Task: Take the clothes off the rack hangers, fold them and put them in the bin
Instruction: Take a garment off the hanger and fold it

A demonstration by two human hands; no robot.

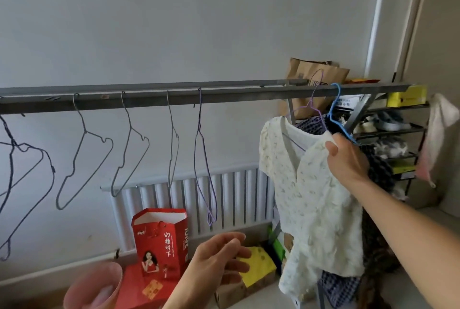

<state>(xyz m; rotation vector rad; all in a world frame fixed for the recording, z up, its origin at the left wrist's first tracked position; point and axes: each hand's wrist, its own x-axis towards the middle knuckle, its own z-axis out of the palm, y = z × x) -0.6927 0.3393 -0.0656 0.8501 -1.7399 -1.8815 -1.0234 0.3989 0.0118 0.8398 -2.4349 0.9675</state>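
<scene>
A: Nearest us, what is the left hand (219, 256) doing?
B: Nothing in it. The fingers are loosely curved and it hovers low, left of the garment. The pink bin (97, 286) sits further left again, at the near left

A: And the right hand (346, 159)?
B: Higher and farther, on the right. Its thumb lies on the front of the white blouse (311, 196) at the right-hand shoulder, pinching the cloth. The fingers behind are hidden, so I cannot tell whether they catch the blue hanger (336, 123) too

A: Which way does the blouse lie from that grip?
B: Down and to the left. It hangs with its long axis vertical from the purple hanger (311, 102), whose hook goes over the rail (174, 101) farther up. A dark checked garment (311, 125) hangs just behind it

A: So the coming move?
B: I judge the shoulder must slide off the hanger's right end, toward the right hand. The free left hand is nearer the hem, so it could gather that
</scene>
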